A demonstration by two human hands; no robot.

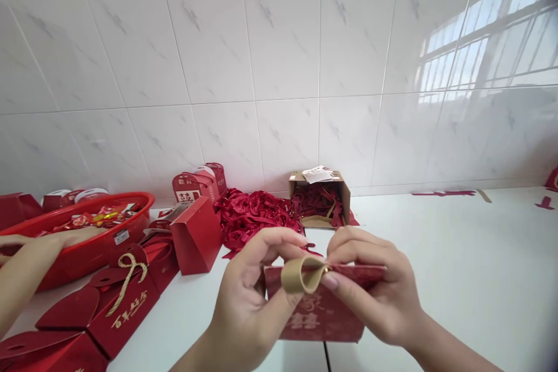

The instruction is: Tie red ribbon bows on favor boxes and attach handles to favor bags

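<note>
Between my two hands is a dark red gift box (pixel 322 325) with pale Chinese characters on its front, held just above the white table. A loop of tan strap (pixel 293 276) stands out at its top edge, with a small gold stud beside it. My left hand (pixel 250 302) curls around the box's left side, its thumb by the strap loop. At the stud, my right hand (pixel 379 279) pinches the top edge between thumb and fingers. The inside of the box is hidden.
At left, another person's arm (pixel 26 279) reaches to a red basin (pixel 146 209) of wrapped sweets. Red gift boxes (pixel 126 302) line the table below it. Behind my hands lie a heap of red ribbon (pixel 257 215) and a cardboard box (pixel 345 200) of straps, near the tiled wall (pixel 288 70).
</note>
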